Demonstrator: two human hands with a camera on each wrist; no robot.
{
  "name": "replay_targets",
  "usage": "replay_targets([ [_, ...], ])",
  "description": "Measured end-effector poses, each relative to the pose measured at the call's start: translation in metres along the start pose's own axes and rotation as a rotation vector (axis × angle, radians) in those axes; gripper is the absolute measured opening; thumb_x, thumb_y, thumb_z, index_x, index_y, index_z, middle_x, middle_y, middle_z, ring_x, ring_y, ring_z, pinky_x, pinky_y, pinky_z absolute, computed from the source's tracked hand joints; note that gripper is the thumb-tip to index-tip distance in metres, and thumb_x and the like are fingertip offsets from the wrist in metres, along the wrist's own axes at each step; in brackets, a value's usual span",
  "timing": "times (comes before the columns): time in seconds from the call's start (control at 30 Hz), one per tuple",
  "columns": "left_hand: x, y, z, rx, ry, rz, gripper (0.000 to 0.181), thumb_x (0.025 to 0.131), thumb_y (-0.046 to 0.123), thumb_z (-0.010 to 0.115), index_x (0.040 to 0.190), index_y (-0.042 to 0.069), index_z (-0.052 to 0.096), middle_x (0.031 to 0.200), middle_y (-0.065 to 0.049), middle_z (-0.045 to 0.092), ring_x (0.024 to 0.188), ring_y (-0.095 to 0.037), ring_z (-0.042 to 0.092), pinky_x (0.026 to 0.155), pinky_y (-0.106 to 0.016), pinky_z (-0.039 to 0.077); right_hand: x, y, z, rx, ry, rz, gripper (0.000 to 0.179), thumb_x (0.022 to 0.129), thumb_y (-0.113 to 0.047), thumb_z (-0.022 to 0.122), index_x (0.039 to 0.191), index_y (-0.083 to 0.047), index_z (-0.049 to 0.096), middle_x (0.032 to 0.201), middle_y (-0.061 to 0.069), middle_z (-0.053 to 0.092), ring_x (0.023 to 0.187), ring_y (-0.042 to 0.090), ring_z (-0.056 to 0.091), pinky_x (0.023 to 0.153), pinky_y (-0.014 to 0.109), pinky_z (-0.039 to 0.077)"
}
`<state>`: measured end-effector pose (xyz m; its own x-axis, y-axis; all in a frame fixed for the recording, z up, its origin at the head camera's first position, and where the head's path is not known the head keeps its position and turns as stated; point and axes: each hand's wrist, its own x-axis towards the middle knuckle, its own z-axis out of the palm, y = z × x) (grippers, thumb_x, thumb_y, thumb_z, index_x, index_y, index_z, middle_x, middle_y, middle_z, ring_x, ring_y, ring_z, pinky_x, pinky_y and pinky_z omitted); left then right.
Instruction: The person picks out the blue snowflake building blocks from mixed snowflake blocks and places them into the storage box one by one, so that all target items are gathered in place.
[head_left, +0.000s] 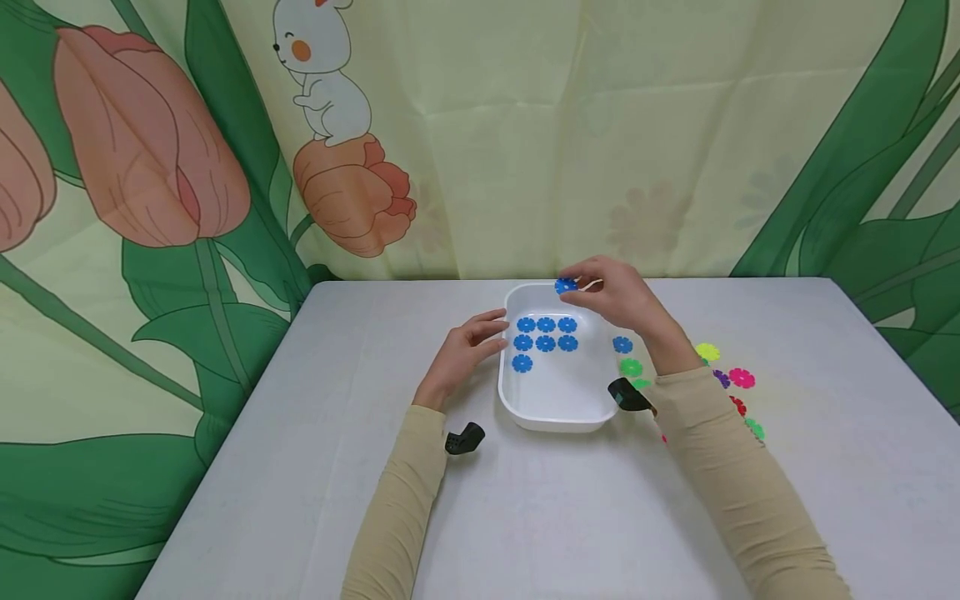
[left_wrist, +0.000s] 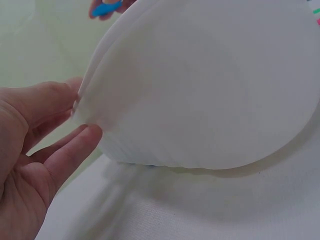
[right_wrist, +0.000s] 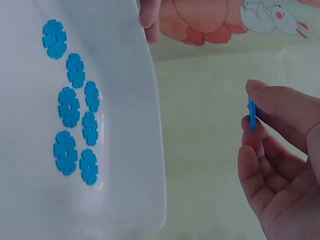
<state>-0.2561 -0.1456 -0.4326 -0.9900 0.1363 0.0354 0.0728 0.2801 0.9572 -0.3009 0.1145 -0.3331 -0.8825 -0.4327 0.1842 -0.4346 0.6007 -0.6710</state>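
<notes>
My right hand point(head_left: 613, 292) pinches a blue flower-shaped plastic disc point(head_left: 566, 286) between thumb and fingertips above the tray's far edge. Edge-on, that disc point(right_wrist: 252, 114) shows as a thin strip in the right wrist view. A white tray point(head_left: 555, 408) holds several blue discs point(head_left: 546, 342), lying flat in two rows of three with a single one below at the left. At the tray's left rim, my left hand point(head_left: 468, 346) rests its fingertips, the fingers loosely extended. In the left wrist view, its fingers point(left_wrist: 75, 145) touch the outer wall of the tray point(left_wrist: 200, 100).
Right of the tray lie one loose blue disc point(head_left: 622, 344) and a green disc point(head_left: 631, 367). Yellow point(head_left: 707, 352), pink point(head_left: 742, 378), purple, red and green discs lie farther right, partly behind the right sleeve point(head_left: 735, 467). A printed curtain point(head_left: 525, 167) hangs behind the white table point(head_left: 360, 350).
</notes>
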Motion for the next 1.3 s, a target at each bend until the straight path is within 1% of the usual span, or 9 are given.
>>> replay_targets([
  [0.17,0.0,0.001,0.0,0.009,-0.003,-0.008,0.035,0.092,0.025,0.069,0.125,0.014,0.068,0.142,0.017,0.049,0.135,-0.016,0.043,0.106,-0.038,0.042,0.003,0.002,0.01,0.013,-0.065,-0.057,0.037,0.088,-0.015,0.074,0.123,-0.003,0.067,0.118,0.015,0.063,0.102,0.03,0.061,0.089,0.044,0.055],
  [0.43,0.0,0.001,-0.001,0.024,-0.009,-0.005,0.037,0.092,0.029,0.069,0.126,0.016,0.067,0.142,0.018,0.048,0.135,-0.015,0.043,0.107,-0.038,0.041,0.009,0.005,0.023,0.034,-0.17,0.0,0.042,0.089,-0.015,0.072,0.129,-0.003,0.063,0.119,0.013,0.062,0.106,0.029,0.059,0.091,0.042,0.054],
  [0.6,-0.001,0.002,-0.001,0.022,-0.01,-0.008,0.038,0.092,0.029,0.069,0.128,0.014,0.066,0.143,0.016,0.048,0.135,-0.016,0.043,0.107,-0.039,0.041,0.014,0.006,0.029,0.018,-0.2,0.021,0.045,0.09,-0.017,0.072,0.131,-0.004,0.061,0.117,0.012,0.062,0.107,0.028,0.058,0.091,0.042,0.054],
  [0.83,0.0,0.001,-0.001,0.027,-0.007,-0.013,0.036,0.093,0.028,0.068,0.127,0.018,0.067,0.143,0.018,0.048,0.135,-0.017,0.043,0.107,-0.04,0.041,0.019,0.009,0.037,0.0,-0.232,0.046,0.045,0.09,-0.016,0.071,0.132,-0.005,0.06,0.116,0.012,0.063,0.106,0.029,0.058,0.092,0.043,0.052],
  [1.03,0.0,0.0,-0.001,0.021,-0.005,-0.009,0.035,0.093,0.027,0.068,0.127,0.017,0.067,0.142,0.019,0.048,0.134,-0.016,0.044,0.108,-0.041,0.04,0.024,0.014,0.045,-0.013,-0.271,0.077,0.043,0.091,-0.015,0.07,0.132,-0.006,0.061,0.114,0.012,0.063,0.101,0.027,0.057,0.09,0.039,0.053],
  [1.13,0.0,-0.002,-0.001,0.02,-0.008,-0.008,0.036,0.093,0.027,0.069,0.127,0.017,0.067,0.142,0.019,0.047,0.135,-0.016,0.043,0.108,-0.042,0.04,0.025,0.015,0.048,-0.03,-0.289,0.066,0.041,0.09,-0.015,0.071,0.129,-0.005,0.063,0.115,0.014,0.064,0.099,0.026,0.057,0.089,0.038,0.054],
  [1.3,0.001,-0.002,-0.001,0.017,-0.012,-0.007,0.037,0.093,0.027,0.069,0.128,0.015,0.066,0.142,0.019,0.047,0.135,-0.016,0.043,0.108,-0.042,0.04,0.024,0.015,0.051,-0.055,-0.319,0.022,0.039,0.089,-0.014,0.072,0.125,-0.002,0.065,0.116,0.017,0.066,0.096,0.026,0.059,0.089,0.038,0.054],
])
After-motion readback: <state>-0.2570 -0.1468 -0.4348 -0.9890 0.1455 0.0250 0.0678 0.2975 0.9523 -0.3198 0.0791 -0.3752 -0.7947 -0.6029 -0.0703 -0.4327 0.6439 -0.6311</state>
